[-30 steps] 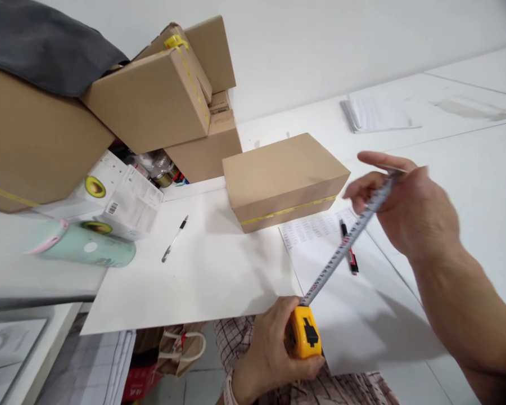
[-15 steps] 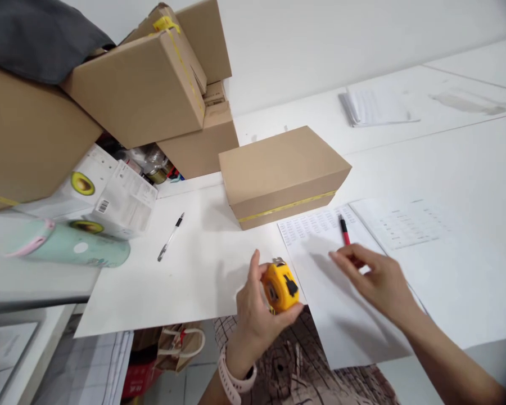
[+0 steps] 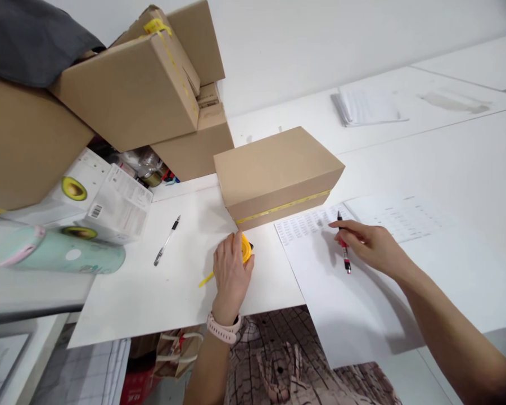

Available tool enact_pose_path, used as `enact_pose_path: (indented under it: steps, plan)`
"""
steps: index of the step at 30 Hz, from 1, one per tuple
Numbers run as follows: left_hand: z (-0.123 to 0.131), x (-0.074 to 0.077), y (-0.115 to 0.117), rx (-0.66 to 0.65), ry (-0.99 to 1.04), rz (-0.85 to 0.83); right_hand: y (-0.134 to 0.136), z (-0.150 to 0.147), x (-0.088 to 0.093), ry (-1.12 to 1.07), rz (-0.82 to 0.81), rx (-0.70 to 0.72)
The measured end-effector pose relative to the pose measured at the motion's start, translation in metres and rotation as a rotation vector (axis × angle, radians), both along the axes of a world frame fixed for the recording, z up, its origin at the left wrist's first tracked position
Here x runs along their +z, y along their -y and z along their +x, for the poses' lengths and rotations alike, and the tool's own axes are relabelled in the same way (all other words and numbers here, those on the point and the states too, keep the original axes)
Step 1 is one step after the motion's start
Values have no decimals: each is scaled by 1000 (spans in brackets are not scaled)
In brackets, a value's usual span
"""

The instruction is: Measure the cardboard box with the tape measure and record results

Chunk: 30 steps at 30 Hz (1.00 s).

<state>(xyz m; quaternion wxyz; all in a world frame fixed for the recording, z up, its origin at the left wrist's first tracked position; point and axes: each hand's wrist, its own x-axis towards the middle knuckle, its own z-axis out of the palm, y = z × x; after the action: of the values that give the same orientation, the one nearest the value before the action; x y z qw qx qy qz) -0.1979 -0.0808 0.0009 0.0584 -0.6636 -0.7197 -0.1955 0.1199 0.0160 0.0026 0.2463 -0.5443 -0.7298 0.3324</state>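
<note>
My left hand (image 3: 231, 267), with a pink watch strap at its wrist, is closed over a yellow tape measure (image 3: 246, 249) on the white table. The palm and fingers hide most of its case, and a short yellow end of the blade (image 3: 206, 279) sticks out to the left. Just behind it lies a closed cardboard box (image 3: 278, 169) with yellow tape along its side. My right hand (image 3: 371, 244) has its thumb and fingertips closed on a red and black pen (image 3: 346, 256), above a printed sheet (image 3: 316, 281).
A second pen (image 3: 167, 240), clear with a black grip, lies on the left. Beyond it are a mint green bottle (image 3: 76, 252), avocado-print cartons (image 3: 120, 208) and stacked cardboard boxes (image 3: 130, 90). More papers (image 3: 371, 106) lie at the back right. The table's front edge borders my lap.
My left hand has carried the tape measure left and away from me, down onto the table, turning palm down. My right hand has moved slightly forward and closed on the red pen.
</note>
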Motion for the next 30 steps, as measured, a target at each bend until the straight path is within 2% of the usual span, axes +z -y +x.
enact_pose_path:
  steps: [2, 4, 7, 9, 11, 13, 15, 17, 21, 24, 30]
  plan:
    - [10, -4, 3, -56, 9, 84, 6, 7, 11, -306, -138, 26]
    - [27, -7, 8, -171, 63, 122, 12, 7, 18, -504, -208, 39]
    - [59, -13, 15, -385, 143, -11, 19, -9, 21, -617, -189, -27]
    - [75, -16, 18, -449, 146, -129, 21, -28, 18, -624, -144, -84]
    - [83, -19, 19, -455, 127, -196, 20, -47, 13, -610, -135, -95]
    - [86, -20, 19, -442, 109, -223, 16, -63, 7, -602, -177, -41]
    - [85, -20, 18, -431, 102, -232, 10, -75, 1, -586, -219, 17]
    - [84, -19, 17, -425, 101, -233, 4, -83, -6, -541, -246, 3]
    - [84, -19, 15, -425, 107, -219, 0, -89, -18, -509, -197, -95]
    - [84, -19, 15, -421, 109, -213, 0, -88, -25, -534, -150, -82]
    - [81, -19, 15, -437, 120, -212, 2, -87, -28, -483, -182, -117]
